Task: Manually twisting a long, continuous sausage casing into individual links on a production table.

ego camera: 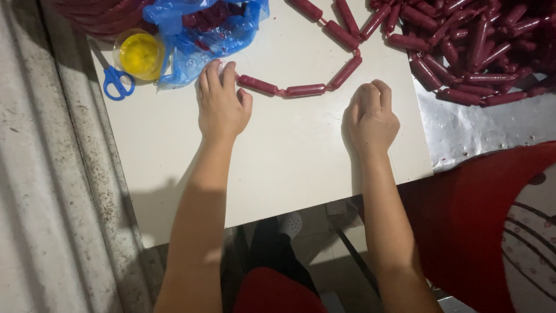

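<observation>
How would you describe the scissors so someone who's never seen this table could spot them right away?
Start at the white board and go to its far left corner, next to the crumpled blue plastic bag. The scissors lie just left of the small yellow-filled tub. They are the only thing with bright blue loop handles, unlike the dark red sausage links elsewhere.
</observation>
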